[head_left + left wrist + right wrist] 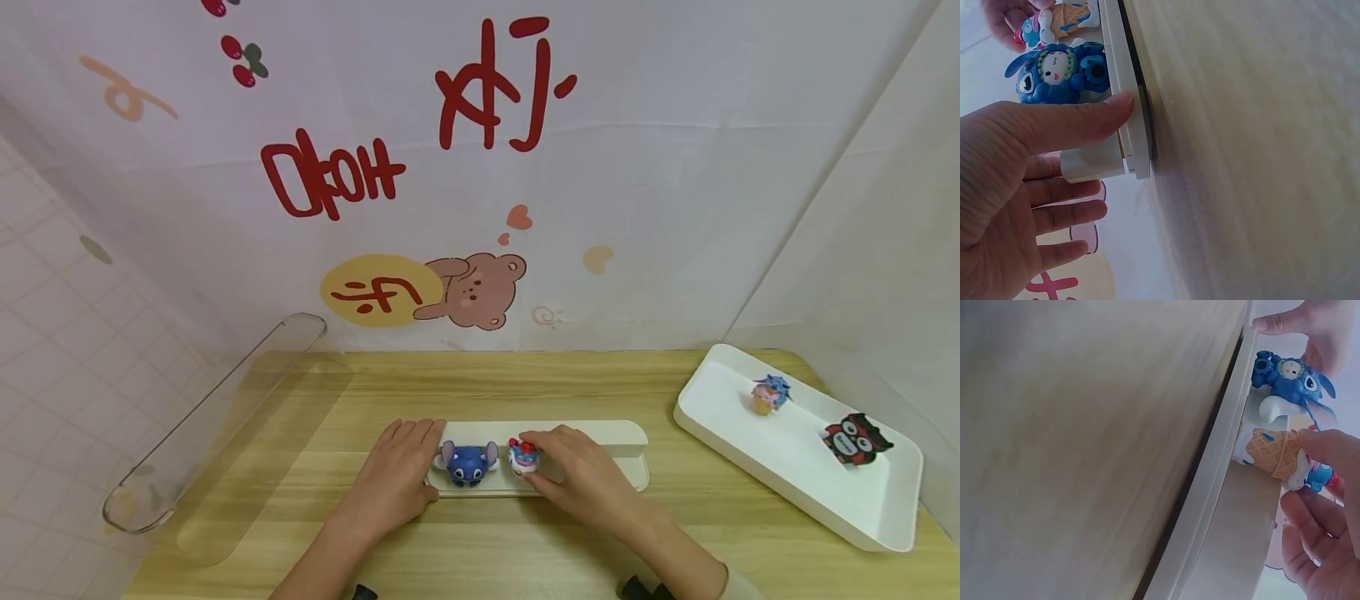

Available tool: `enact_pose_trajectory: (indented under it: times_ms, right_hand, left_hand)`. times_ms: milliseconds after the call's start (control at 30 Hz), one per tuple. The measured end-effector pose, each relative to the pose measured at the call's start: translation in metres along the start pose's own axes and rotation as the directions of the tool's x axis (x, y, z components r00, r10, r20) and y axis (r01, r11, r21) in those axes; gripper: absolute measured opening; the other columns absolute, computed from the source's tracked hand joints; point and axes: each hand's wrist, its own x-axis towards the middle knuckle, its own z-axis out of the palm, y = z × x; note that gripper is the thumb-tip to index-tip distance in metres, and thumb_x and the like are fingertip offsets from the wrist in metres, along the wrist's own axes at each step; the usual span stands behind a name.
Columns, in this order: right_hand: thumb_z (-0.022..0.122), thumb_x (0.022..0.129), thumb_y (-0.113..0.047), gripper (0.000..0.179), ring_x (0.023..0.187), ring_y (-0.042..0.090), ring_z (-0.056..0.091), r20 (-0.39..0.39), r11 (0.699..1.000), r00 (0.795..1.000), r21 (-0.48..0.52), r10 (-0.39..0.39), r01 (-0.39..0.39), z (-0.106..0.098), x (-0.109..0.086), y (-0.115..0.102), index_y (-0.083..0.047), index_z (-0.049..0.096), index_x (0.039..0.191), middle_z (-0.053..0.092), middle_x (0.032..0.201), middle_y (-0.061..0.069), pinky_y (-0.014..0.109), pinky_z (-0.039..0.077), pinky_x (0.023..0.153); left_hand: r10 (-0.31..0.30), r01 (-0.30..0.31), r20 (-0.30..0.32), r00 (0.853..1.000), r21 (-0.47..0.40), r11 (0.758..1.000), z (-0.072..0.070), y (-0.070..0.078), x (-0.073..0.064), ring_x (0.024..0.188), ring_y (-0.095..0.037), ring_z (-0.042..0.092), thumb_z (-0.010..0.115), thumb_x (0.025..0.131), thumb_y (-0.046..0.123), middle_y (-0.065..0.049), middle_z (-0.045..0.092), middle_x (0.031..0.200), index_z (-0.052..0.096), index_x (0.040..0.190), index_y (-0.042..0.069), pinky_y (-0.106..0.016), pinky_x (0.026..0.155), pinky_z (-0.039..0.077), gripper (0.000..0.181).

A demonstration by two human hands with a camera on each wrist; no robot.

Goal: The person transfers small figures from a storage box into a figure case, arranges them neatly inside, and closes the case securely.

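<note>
On the table lies a long white stepped stand (585, 432). My left hand (401, 471) holds its left end, with the thumb (1094, 122) on the front edge and the other fingers behind. A blue big-eared figurine (468, 464) sits upright on the stand near that hand. To its right, my right hand (581, 471) pinches an ice-cream-cone figurine (1275, 453) between thumb and fingers. This figurine has a waffle cone, white drips and a red-and-blue top. Its cone meets a white part of the stand; whether it rests there fully I cannot tell.
At the right, a white tray (787, 492) holds a pink-and-blue cone figurine (770, 394) and a dark red owl-shaped piece (855, 439). A clear plastic cover (225, 417) stands at the left. Behind the wooden table (510, 554) hangs a printed white cloth (645, 208).
</note>
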Motion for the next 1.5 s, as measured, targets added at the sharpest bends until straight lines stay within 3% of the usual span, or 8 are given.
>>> enact_pose_trajectory:
  times_ms: [433,1000,1333,1500]
  right_hand:
    - [0.095,0.077,-0.019,0.055,0.096,0.013,0.068,0.075,0.998,0.995,-0.011,0.059,-0.058,-0.005,0.003,-0.004,-0.006,0.071,0.125,0.076,0.107,-0.001,0.039,0.059,0.09]
    - [0.093,0.079,-0.02,0.057,0.101,0.015,0.07,0.099,0.998,0.993,-0.004,0.066,-0.066,-0.006,0.002,-0.004,-0.005,0.069,0.128,0.076,0.113,0.001,0.039,0.059,0.093]
    - [0.093,0.08,-0.023,0.058,0.106,0.016,0.07,0.093,0.995,0.99,-0.007,0.102,-0.102,-0.017,0.002,-0.006,-0.006,0.068,0.13,0.074,0.12,0.002,0.041,0.058,0.094]
    - [0.091,0.081,-0.021,0.056,0.105,0.018,0.069,0.045,0.995,0.994,-0.012,0.101,-0.101,-0.032,0.0,-0.003,-0.006,0.068,0.129,0.073,0.119,0.002,0.041,0.06,0.088]
  left_hand:
    - [0.009,-0.009,-0.01,1.0,0.008,1.0,0.0,0.0,-0.001,0.127,-0.035,0.057,0.098,0.071,0.017,-0.018,0.061,0.139,0.052,0.147,-0.005,-0.058,0.117,0.037,0.091]
    - [0.017,-0.016,-0.026,1.0,0.028,0.999,0.001,0.0,-0.001,0.125,-0.035,0.058,0.099,0.07,0.018,-0.018,0.062,0.138,0.053,0.147,-0.005,-0.056,0.117,0.038,0.092]
    - [0.01,-0.01,-0.016,1.0,0.015,1.0,0.001,0.0,-0.001,0.126,-0.035,0.058,0.098,0.071,0.018,-0.019,0.061,0.139,0.052,0.147,-0.005,-0.057,0.117,0.038,0.092]
    - [0.011,-0.011,-0.019,1.0,0.005,1.0,0.001,0.0,-0.001,0.127,-0.036,0.057,0.098,0.071,0.017,-0.019,0.061,0.139,0.052,0.147,-0.005,-0.058,0.117,0.038,0.092]
